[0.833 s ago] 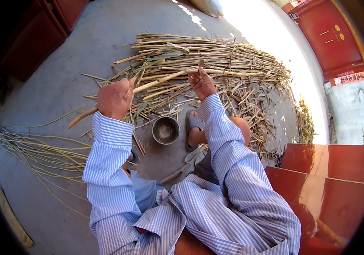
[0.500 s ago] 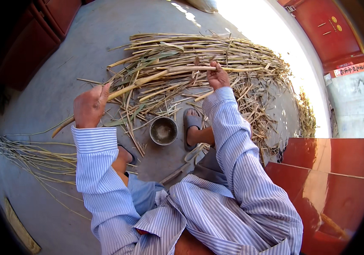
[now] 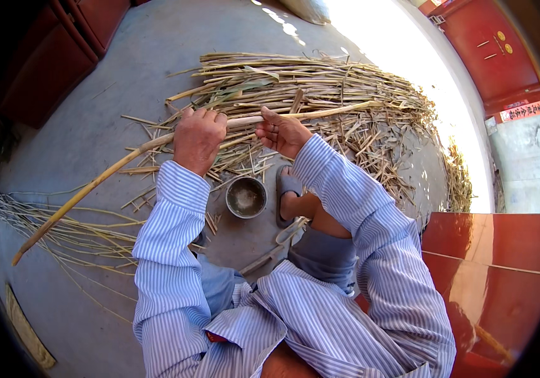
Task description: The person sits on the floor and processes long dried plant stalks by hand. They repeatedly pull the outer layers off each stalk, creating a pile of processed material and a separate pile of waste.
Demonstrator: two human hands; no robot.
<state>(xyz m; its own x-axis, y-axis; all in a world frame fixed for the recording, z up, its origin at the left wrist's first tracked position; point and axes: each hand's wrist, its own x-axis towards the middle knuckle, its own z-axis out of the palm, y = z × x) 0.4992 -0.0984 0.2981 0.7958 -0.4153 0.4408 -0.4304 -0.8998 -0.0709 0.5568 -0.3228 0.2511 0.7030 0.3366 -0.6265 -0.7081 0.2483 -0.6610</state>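
Observation:
A long, slightly bent plant stalk (image 3: 84, 192) slants up across the view from lower left to upper right. My left hand (image 3: 199, 140) is wrapped round its middle, knuckles up. Just right of it, my right hand (image 3: 284, 133) pinches the stalk between thumb and curled fingers, wearing a ring. The thin far end lies over a large heap of dry stalks (image 3: 282, 72). A round metal bowl (image 3: 246, 196) stands on the floor below my hands, near my sandalled foot (image 3: 287, 183).
Thin bare twigs (image 3: 93, 233) spread over the floor at left. Dry scraps (image 3: 370, 151) litter the heap's near side. A glossy red panel (image 3: 503, 246) stands at lower right, a red cabinet (image 3: 49, 57) at upper left. A wooden strip (image 3: 24, 327) lies at lower left.
My hands have come close together, the left moving right and up, the right moving left and down. The stalk now reaches much farther out to the lower left.

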